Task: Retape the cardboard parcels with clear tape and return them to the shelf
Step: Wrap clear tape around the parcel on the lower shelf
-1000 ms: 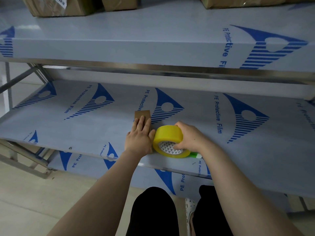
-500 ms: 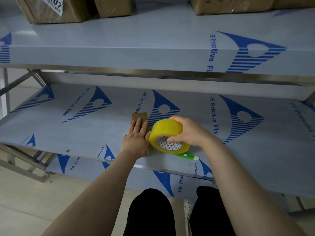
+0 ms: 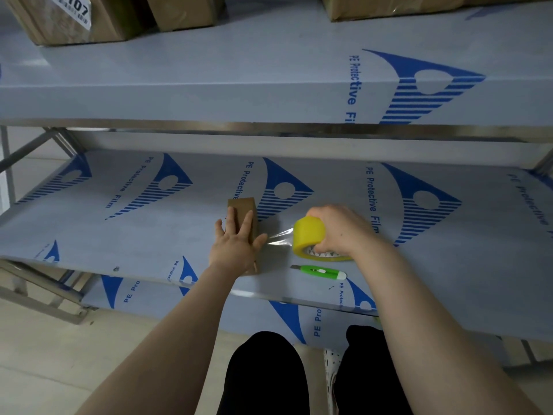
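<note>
The steel shelving in front of me is covered in pale film, printed again and again in blue with "PE Protective Film" beside striped, fin-shaped logos. Brown boxes stand on the upper shelf [image 3: 239,70]. The left carton [image 3: 98,28] carries a white label [image 3: 74,7] on which I can read "107".

The small parcel [image 3: 243,206] lies on the middle shelf [image 3: 149,241], near its front edge. It is plain brown cardboard, narrow and unmarked. My left hand [image 3: 236,244] lies flat on top of it, fingers straight and slightly spread, pressing down.

My right hand [image 3: 341,229] grips the yellow tape roll [image 3: 309,235] just right of the parcel, fingers curled over its top. The roll's core shows a triangle pattern. A clear strip of tape [image 3: 279,238] stretches from the roll towards the parcel's right side, by my left thumb. A green utility knife [image 3: 318,271] lies just in front of the roll
</note>
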